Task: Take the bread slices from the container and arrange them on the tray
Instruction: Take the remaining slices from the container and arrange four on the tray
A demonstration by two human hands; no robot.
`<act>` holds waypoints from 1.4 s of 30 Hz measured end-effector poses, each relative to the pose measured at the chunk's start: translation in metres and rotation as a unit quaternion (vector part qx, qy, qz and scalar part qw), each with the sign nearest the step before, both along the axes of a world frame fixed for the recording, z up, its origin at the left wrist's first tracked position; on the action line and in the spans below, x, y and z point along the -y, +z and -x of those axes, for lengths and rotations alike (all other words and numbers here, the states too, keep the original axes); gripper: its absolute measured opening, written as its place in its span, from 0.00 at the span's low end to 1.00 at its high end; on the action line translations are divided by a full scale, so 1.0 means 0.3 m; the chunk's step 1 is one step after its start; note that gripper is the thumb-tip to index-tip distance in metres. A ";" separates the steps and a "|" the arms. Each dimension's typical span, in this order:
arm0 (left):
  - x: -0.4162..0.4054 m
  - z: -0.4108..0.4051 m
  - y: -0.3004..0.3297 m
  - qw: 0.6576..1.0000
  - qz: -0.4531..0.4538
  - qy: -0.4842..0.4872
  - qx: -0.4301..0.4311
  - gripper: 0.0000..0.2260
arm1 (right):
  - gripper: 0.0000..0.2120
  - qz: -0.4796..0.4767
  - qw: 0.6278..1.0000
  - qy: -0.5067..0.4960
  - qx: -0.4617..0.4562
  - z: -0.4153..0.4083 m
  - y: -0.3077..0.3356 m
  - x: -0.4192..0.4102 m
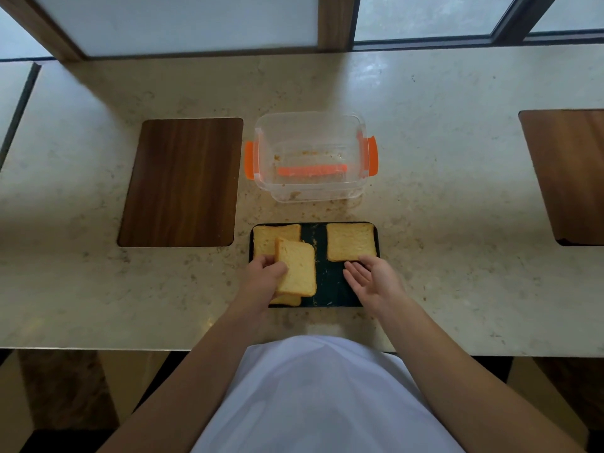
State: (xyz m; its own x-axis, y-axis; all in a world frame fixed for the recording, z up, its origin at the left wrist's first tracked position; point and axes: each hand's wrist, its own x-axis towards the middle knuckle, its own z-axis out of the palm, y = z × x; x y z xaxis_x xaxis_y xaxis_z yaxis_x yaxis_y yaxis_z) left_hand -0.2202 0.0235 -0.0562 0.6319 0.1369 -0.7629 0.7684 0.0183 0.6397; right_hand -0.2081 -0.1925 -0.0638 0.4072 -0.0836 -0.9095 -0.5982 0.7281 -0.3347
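Note:
A black tray point(330, 282) lies on the counter just in front of me. One bread slice point(351, 241) rests flat in its far right corner and another point(273, 238) in its far left corner. My left hand point(266, 277) grips a third slice point(297, 268), tilted above the tray's left side. Beneath it the edge of a further slice point(287, 300) shows at the near left. My right hand point(372, 281) hovers over the tray's right side, palm up, fingers apart, holding nothing. The clear container point(310, 158) with orange clips stands behind the tray, holding only crumbs.
A dark wooden board point(181, 183) is set into the counter left of the container, and another point(568, 174) at the far right. Crumbs dot the marble counter point(441, 207) around the container. Windows run along the back edge.

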 end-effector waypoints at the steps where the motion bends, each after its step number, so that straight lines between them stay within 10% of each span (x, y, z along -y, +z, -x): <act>1: 0.002 0.001 0.004 1.000 -0.001 -0.006 0.001 0.13 | 0.22 0.005 1.000 0.011 -0.003 0.007 0.002 0.000; 5: 0.019 -0.006 0.023 0.997 -0.024 -0.079 0.012 0.15 | 0.15 0.104 0.974 0.199 0.032 0.046 0.018 -0.001; 10: 0.051 -0.052 0.064 0.960 -0.044 -0.273 0.052 0.11 | 0.25 0.248 0.850 0.420 0.197 0.044 0.057 0.029; 15: 0.080 -0.110 0.100 0.935 -0.030 -0.342 0.093 0.09 | 0.14 0.172 0.825 0.462 0.278 0.005 0.083 0.093; 24: 0.121 -0.086 0.018 0.988 0.135 -0.072 0.003 0.13 | 0.17 0.109 0.937 0.286 0.170 0.014 0.023 0.141; 34: 0.216 -0.046 -0.058 0.978 -0.073 -0.192 0.039 0.11 | 0.06 0.439 0.801 0.380 0.147 0.083 -0.030 0.136; 42: 0.231 -0.051 -0.073 0.978 -0.112 -0.174 0.024 0.13 | 0.11 0.488 0.742 0.448 0.100 0.088 -0.056 0.153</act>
